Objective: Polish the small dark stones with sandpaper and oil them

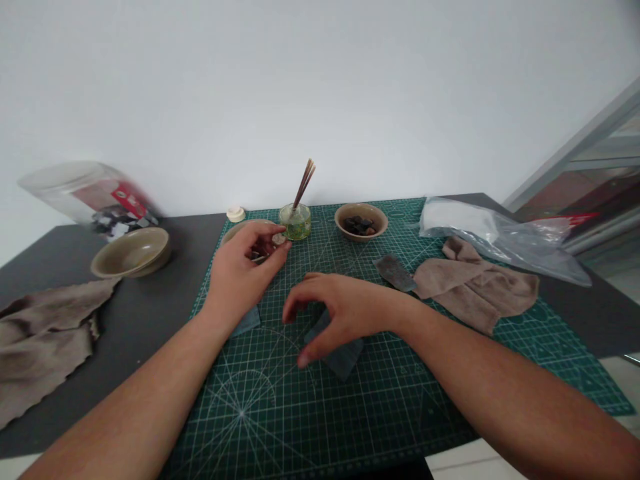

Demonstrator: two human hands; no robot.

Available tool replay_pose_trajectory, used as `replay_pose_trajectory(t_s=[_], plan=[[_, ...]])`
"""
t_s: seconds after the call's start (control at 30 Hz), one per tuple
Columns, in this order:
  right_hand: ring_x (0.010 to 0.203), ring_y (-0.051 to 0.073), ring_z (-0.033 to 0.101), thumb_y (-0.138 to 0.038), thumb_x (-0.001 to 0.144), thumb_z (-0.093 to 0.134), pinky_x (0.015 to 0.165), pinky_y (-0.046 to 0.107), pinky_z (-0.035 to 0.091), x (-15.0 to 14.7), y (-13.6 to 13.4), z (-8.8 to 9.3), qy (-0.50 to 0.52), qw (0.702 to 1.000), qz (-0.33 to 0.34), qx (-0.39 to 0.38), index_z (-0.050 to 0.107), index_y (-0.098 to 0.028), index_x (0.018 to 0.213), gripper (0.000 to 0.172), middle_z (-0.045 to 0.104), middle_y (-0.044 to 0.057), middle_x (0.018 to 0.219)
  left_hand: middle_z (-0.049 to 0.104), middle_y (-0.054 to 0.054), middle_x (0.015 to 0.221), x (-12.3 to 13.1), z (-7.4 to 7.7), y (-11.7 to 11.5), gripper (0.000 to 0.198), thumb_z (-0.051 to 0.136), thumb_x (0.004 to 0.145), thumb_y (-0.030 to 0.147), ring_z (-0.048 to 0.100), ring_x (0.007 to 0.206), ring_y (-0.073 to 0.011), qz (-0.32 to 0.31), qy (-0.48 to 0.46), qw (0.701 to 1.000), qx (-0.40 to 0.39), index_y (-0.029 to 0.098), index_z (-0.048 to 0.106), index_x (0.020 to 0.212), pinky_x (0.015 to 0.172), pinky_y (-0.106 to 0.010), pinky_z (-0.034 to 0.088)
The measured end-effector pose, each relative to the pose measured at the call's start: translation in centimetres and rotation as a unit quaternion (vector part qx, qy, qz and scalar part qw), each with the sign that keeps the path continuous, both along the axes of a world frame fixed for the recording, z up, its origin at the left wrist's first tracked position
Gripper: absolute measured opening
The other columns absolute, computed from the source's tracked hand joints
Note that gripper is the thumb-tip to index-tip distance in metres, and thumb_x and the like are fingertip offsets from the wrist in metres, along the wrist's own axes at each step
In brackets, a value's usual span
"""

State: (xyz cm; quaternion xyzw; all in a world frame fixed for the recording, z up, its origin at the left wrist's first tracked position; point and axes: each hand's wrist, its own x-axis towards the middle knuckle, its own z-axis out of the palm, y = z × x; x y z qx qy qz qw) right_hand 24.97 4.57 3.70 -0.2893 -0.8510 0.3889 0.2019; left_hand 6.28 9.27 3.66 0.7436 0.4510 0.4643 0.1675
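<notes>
Right hand [340,307] spread above a flat blue-grey patch [345,361]!
Left hand [243,260] curled, pinch unclear; dark stone-like lumps [359,225] already in a round tan bowl [383,224].

Directly beyond the left fingers [261,229]: one bowl [235,231], partly hidden by the hand. Just past these fingertips, to the right: a jar [301,233], tilted sticks [304,183] standing in it. Beyond the right fingers [301,291], farther right: a second bowl [381,229] containing stones [359,225]. Below the right fingers: a flat pad [345,357] on the cutting mat [395,407]. To their right: another pad [395,271], then a cloth [475,287], a plastic bag [465,223] behind it. Well left of the left fingers: a third bowl [133,268], a second cloth [45,340] before it.
</notes>
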Motion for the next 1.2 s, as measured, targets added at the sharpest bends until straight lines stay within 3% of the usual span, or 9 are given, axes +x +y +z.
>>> replay_pose_trajectory(t_s=[0.07, 0.17, 0.43, 0.63, 0.73, 0.8, 0.97, 1.07, 1.2], plan=[[0.111, 0.027, 0.055, -0.043, 0.062, 0.088, 0.099, 0.043, 0.042, -0.3, -0.5, 0.3, -0.101, 0.991, 0.061, 0.069, 0.067, -0.022, 0.102, 0.050, 0.064, 0.005, 0.112, 0.072, -0.001, 0.088, 0.0, 0.0, 0.0, 0.019, 0.071, 0.080, 0.030, 0.062, 0.070, -0.0132, 0.006, 0.002, 1.000, 0.008, 0.024, 0.071, 0.097, 0.065, -0.026, 0.051], [0.116, 0.029, 0.052, -0.040, 0.064, 0.088, 0.099, 0.045, 0.041, -0.9, -0.9, 0.0, -0.165, 0.978, 0.078, 0.099, 0.067, -0.021, 0.107, 0.051, 0.060, 0.008, 0.121, 0.071, 0.000, 0.083, 0.0, -0.1, 0.1, 0.018, 0.071, 0.079, 0.029, 0.061, 0.066, -0.0126, 0.008, 0.003, 1.000, 0.013, 0.023, 0.071, 0.097, 0.062, -0.025, 0.050], [0.107, 0.023, 0.059, -0.032, 0.077, 0.080, 0.097, 0.038, 0.042, -1.3, 0.0, -0.8, -0.103, 0.987, 0.058, 0.111, 0.068, -0.019, 0.099, 0.029, 0.064, 0.005, 0.106, 0.069, 0.002, 0.078, -0.2, -0.4, 0.8, 0.020, 0.074, 0.078, 0.031, 0.059, 0.063, -0.0121, 0.023, -0.008, 1.000, 0.017, 0.024, 0.071, 0.097, 0.059, -0.025, 0.047], [0.087, 0.014, 0.062, -0.035, 0.094, 0.057, 0.082, 0.028, 0.046, 1.4, -1.4, 3.8, 0.084, 0.980, -0.145, 0.109, 0.067, -0.017, 0.100, 0.021, 0.067, 0.001, 0.093, 0.066, 0.003, 0.073, -0.2, -0.3, 1.4, 0.028, 0.077, 0.078, 0.032, 0.056, 0.063, -0.0090, 0.032, -0.058, 0.998, -0.006, 0.017, 0.070, 0.101, 0.058, -0.023, 0.045], [0.096, 0.017, 0.062, -0.038, 0.092, 0.061, 0.088, 0.033, 0.047, 3.1, -4.3, 6.1, 0.013, 0.982, -0.142, 0.125, 0.068, -0.020, 0.104, 0.023, 0.068, 0.001, 0.099, 0.066, 0.004, 0.074, 0.0, -0.2, 1.3, 0.028, 0.078, 0.078, 0.031, 0.055, 0.063, -0.0086, 0.043, -0.068, 0.997, -0.006, 0.017, 0.070, 0.100, 0.057, -0.023, 0.044], [0.107, 0.021, 0.061, -0.041, 0.089, 0.066, 0.095, 0.036, 0.046, 3.8, -6.7, 6.3, -0.046, 0.982, -0.118, 0.138, 0.067, -0.022, 0.110, 0.029, 0.068, 0.003, 0.110, 0.066, 0.004, 0.075, 0.1, -0.1, 1.2, 0.027, 0.078, 0.078, 0.031, 0.055, 0.063, -0.0083, 0.043, -0.078, 0.996, -0.014, 0.018, 0.070, 0.099, 0.057, -0.023, 0.044], [0.128, 0.029, 0.049, -0.047, 0.089, 0.064, 0.106, 0.046, 0.042, 3.0, -12.0, 1.8, -0.177, 0.961, -0.097, 0.191, 0.057, -0.017, 0.133, 0.053, 0.056, 0.013, 0.140, 0.065, 0.005, 0.071, 0.0, -0.3, 1.6, 0.023, 0.078, 0.076, 0.027, 0.055, 0.061, -0.0081, 0.040, -0.095, 0.994, -0.036, 0.020, 0.070, 0.097, 0.055, -0.022, 0.043], [0.132, 0.028, 0.047, -0.039, 0.096, 0.055, 0.105, 0.045, 0.044, 1.8, -13.3, -1.4, -0.224, 0.945, -0.131, 0.198, 0.054, -0.014, 0.135, 0.047, 0.051, 0.015, 0.145, 0.064, 0.005, 0.070, 0.0, -0.3, 1.8, 0.023, 0.078, 0.075, 0.027, 0.053, 0.059, -0.0081, 0.031, -0.102, 0.993, -0.043, 0.021, 0.071, 0.096, 0.054, -0.022, 0.043], [0.126, 0.022, 0.052, -0.020, 0.100, 0.046, 0.106, 0.038, 0.044, 1.1, -12.6, -3.1, -0.213, 0.937, -0.150, 0.232, 0.050, -0.010, 0.137, 0.039, 0.058, 0.014, 0.137, 0.062, 0.004, 0.068, 0.0, -0.1, 1.8, 0.021, 0.078, 0.074, 0.026, 0.053, 0.059, -0.0093, 0.030, -0.101, 0.993, -0.046, 0.021, 0.071, 0.093, 0.054, -0.024, 0.043]])
